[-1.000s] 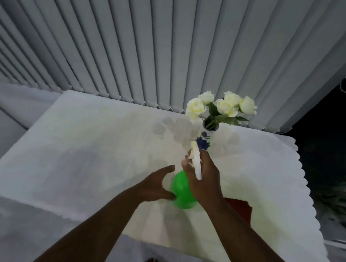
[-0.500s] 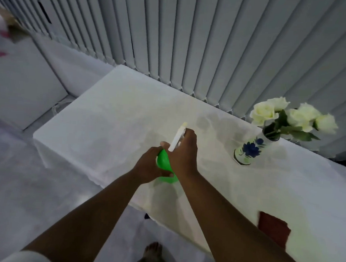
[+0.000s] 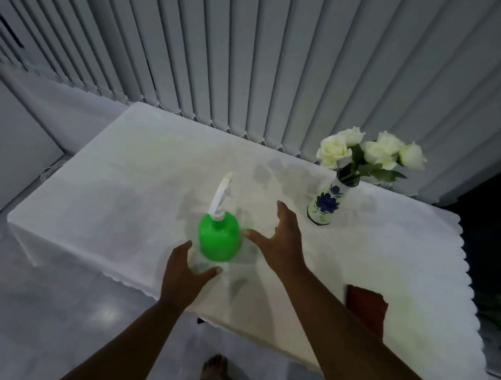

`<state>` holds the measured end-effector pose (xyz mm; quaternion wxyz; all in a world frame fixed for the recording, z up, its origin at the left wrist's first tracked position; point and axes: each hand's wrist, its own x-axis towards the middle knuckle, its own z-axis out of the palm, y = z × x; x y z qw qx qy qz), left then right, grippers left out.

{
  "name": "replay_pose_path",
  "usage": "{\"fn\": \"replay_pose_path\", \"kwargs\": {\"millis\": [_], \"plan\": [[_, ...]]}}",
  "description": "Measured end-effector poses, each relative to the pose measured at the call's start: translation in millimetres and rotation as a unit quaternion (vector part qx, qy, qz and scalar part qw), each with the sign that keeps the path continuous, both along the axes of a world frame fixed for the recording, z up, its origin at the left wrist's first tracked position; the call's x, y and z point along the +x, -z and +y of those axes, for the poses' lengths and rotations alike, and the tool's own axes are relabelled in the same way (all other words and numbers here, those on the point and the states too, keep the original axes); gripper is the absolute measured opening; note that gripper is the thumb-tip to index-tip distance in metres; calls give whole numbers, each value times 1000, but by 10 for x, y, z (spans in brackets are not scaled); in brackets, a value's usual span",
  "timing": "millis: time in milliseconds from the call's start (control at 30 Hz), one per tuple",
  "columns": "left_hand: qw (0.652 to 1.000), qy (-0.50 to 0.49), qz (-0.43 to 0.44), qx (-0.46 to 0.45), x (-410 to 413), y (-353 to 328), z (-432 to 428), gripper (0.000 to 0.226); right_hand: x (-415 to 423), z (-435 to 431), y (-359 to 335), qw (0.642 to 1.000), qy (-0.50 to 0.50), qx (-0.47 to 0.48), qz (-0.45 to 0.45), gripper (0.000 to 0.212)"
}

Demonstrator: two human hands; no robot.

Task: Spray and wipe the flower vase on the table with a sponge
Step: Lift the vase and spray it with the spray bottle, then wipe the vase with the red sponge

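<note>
A green spray bottle (image 3: pixel 218 237) with a white trigger head stands upright on the white tablecloth (image 3: pixel 130 199), near the front edge. My left hand (image 3: pixel 183 271) hovers just below and left of it, fingers apart, holding nothing. My right hand (image 3: pixel 281 239) is spread open to the bottle's right, also apart from it. The flower vase (image 3: pixel 327 202), white with blue flowers painted on it, stands at the back right and holds white roses (image 3: pixel 370 152). A dark red sponge (image 3: pixel 365 309) lies near the front right edge, partly hidden by my right forearm.
Grey vertical blinds (image 3: pixel 252 56) hang right behind the table. The tablecloth's scalloped edge (image 3: pixel 468 282) drops off at the right. Pale tiled floor (image 3: pixel 42 308) lies to the left and in front, and my bare foot (image 3: pixel 214 368) shows below.
Both hands held the spray bottle before; now it stands on the table and both hands have let go and opened. The view has shifted, so the vase sits further right.
</note>
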<state>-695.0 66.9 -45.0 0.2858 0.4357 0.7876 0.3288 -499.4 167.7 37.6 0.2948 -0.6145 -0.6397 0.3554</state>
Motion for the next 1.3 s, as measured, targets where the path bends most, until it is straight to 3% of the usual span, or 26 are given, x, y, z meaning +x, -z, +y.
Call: {"fn": "replay_pose_path", "kwargs": {"millis": [167,367,600,733,900,1033,1133,1200,1300], "plan": [[996,79,34,39,760,11,-230,90,1213,-299,222,993,80,-33,-81,84],[980,187,-5,74,1622,-292,486,75,2292,-805,572,971,116,-75,-196,64],[978,187,-30,85,2178,-689,1763,79,2431,-1129,853,931,16,-55,-360,93],[977,197,-53,68,2285,-872,2361,71,2337,-1126,959,925,9,-2,-381,72],[973,206,-85,59,2359,-942,2585,46,2399,-1028,961,944,52,20,-326,68],[973,198,-87,82,2273,-1116,2543,48,2495,-825,742,988,105,39,-110,48],[969,202,-100,100,2159,-1360,2460,47,2408,-564,311,979,192,67,18,45],[964,214,-111,113,2090,-1545,2366,48,2252,-361,-43,970,193,108,97,50],[956,240,-126,117,2015,-1804,2181,36,1907,-76,-544,963,151,202,94,55]]}}
